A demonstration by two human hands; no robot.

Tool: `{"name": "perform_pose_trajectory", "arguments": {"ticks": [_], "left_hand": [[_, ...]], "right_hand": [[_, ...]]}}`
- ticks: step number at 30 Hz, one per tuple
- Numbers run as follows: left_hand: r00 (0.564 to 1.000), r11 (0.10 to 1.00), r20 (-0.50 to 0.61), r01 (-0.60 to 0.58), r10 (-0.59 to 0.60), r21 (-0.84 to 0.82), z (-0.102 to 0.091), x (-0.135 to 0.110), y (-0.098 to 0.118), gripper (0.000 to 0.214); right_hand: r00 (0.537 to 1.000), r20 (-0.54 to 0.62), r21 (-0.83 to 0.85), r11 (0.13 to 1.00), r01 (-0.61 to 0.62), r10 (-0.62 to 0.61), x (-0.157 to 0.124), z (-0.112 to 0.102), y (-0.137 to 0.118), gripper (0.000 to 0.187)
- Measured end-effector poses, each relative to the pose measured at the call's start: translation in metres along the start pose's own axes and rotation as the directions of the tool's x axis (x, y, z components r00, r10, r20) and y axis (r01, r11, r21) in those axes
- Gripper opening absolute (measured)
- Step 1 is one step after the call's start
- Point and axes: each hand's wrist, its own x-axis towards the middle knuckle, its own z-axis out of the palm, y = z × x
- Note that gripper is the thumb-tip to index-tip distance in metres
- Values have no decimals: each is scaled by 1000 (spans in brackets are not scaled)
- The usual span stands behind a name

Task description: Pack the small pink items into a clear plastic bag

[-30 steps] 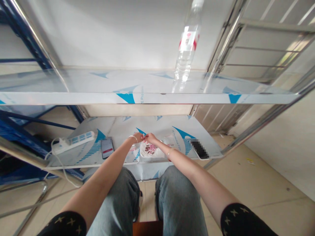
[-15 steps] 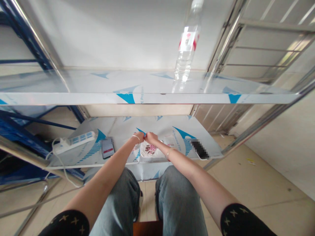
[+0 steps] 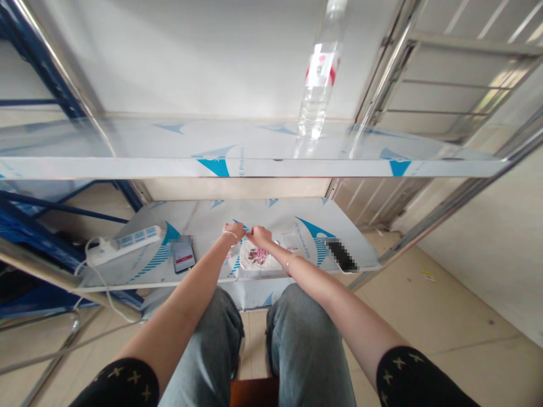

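Note:
My left hand (image 3: 235, 230) and my right hand (image 3: 260, 236) are held close together over the lower shelf (image 3: 271, 213), a small gap between them. The fingers of both are closed in a pinch. What they hold, if anything, is too small to make out. Just below my right hand lies a crumpled white plastic bag (image 3: 248, 259) with small pink and dark red pieces (image 3: 259, 256) on it, like beads. Clear plastic packets (image 3: 292, 242) lie right of the bag, partly behind my right forearm.
A phone (image 3: 184, 254) and a white power strip (image 3: 131, 242) with a cord lie at the left. Another dark phone (image 3: 343, 256) lies near the right edge. Above, the upper shelf's edge (image 3: 305, 168) crosses the view, with a water bottle (image 3: 319, 73) on it.
My two hands have moved slightly apart, the left one shifting a little left. The things on the shelves stay in place; the whole view has shifted slightly.

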Motion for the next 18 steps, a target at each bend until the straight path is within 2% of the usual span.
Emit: {"name": "perform_pose_trajectory", "arguments": {"ticks": [3,10,14,18], "left_hand": [[997,998,-60,47,-49,-37,1,-2,-1,29],[983,998,-185,-22,12,-51,2,1,-4,28],[982,996,-176,-74,65,-42,3,4,-6,31],[991,996,-99,-88,90,18,6,1,-6,34]], "right_hand": [[1000,-10,72,997,10,-9,0,1,3,30],[998,-29,196,978,64,-60,0,2,1,23],[997,-49,258,963,75,-64,2,6,0,25],[997,-72,259,964,57,-40,6,7,3,26]]}}
